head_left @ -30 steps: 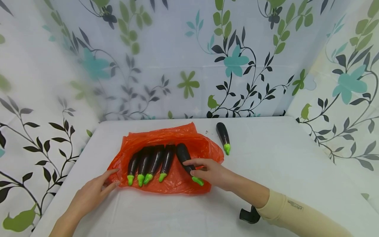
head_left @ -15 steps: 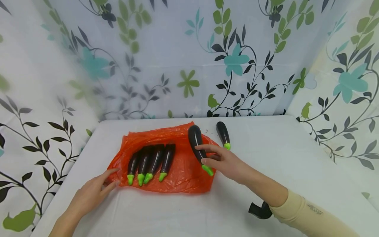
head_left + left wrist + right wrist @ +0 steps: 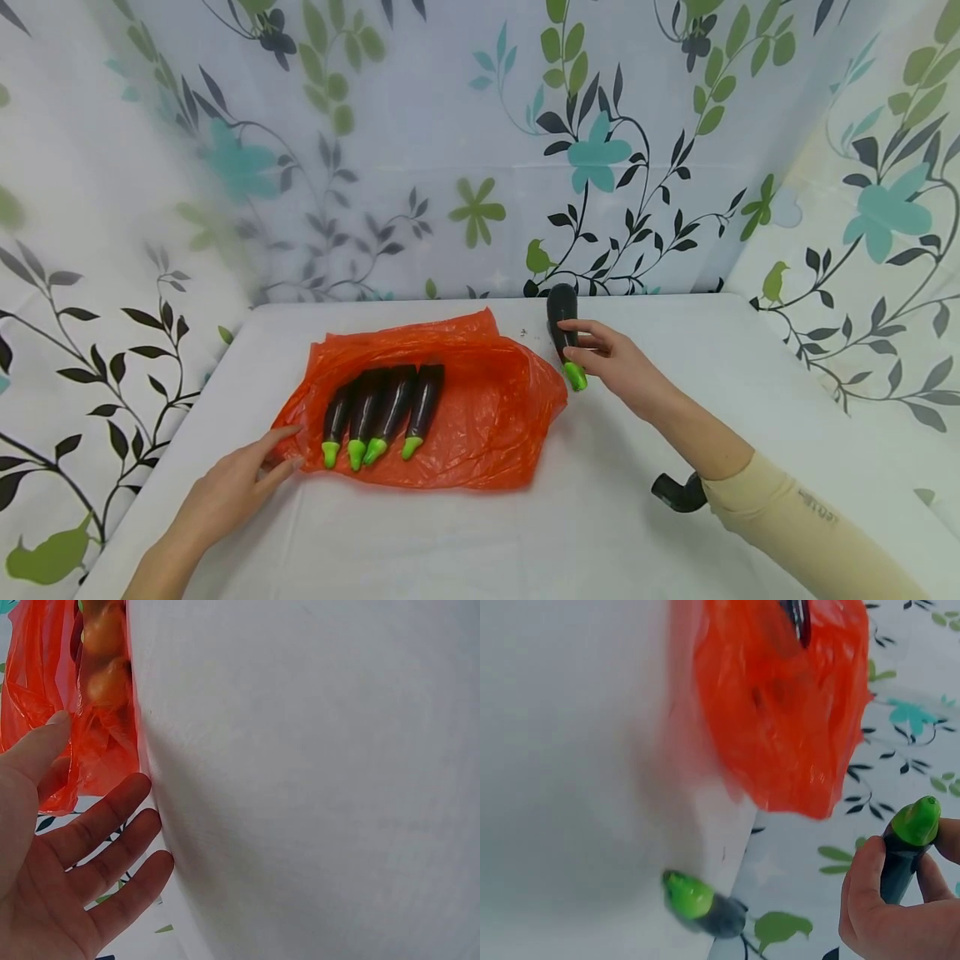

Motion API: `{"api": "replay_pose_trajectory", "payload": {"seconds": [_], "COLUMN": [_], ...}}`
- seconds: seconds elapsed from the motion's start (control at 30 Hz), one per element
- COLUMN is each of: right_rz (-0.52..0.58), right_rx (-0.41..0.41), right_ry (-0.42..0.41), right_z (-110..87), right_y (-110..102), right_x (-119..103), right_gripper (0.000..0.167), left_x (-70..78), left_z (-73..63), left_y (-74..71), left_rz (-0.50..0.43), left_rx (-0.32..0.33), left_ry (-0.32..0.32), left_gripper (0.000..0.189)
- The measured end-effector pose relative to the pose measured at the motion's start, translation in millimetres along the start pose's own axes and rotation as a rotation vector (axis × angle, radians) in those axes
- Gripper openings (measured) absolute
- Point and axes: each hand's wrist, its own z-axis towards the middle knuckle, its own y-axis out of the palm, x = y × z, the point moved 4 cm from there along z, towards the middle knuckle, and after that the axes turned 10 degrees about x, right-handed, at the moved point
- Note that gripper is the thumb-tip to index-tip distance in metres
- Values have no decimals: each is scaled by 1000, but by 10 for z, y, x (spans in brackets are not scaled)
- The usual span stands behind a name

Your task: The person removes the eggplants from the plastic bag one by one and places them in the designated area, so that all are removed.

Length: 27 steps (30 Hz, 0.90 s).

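My right hand (image 3: 618, 367) grips a dark toy-like eggplant (image 3: 562, 312) with a bright green stem end, right of the bag. In the right wrist view, thumb and fingers wrap this eggplant just below its green end. Another eggplant (image 3: 709, 906) lies on the table, apart from the held one; in the head view the held one hides most of it. My left hand (image 3: 228, 492) pinches the left edge of the orange-red plastic bag (image 3: 487, 450) between thumb and index finger, the other fingers extended. Several eggplants (image 3: 386, 408) lie side by side in the bag's open mouth.
A white cloth covers the table (image 3: 420, 550). Leaf-patterned curtains (image 3: 480, 150) enclose it at the back and both sides. A black curved piece (image 3: 678, 493) sits at the right sleeve and partly shows beneath it.
My right hand has lifted one eggplant out of the bag and carried it right and away, over the eggplant on the table. The left hand has stayed at the bag's edge.
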Motion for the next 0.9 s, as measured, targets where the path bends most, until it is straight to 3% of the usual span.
{"api": "replay_pose_trajectory", "payload": {"seconds": [0.37,0.9], "right_rz": [-37,-124], "right_rx": [71,94], "right_ry": [7,80], "right_z": [245,553], "right_y": [-240,-329], "right_x": [212,676], "right_gripper": [53,52], "left_x": [-6,-3], "left_z": [-1,-2], "left_y": [1,0], "left_rz": [-9,-13], "left_rx": [-1,-4], "left_ry": [-2,2], "left_gripper": [58,55]}}
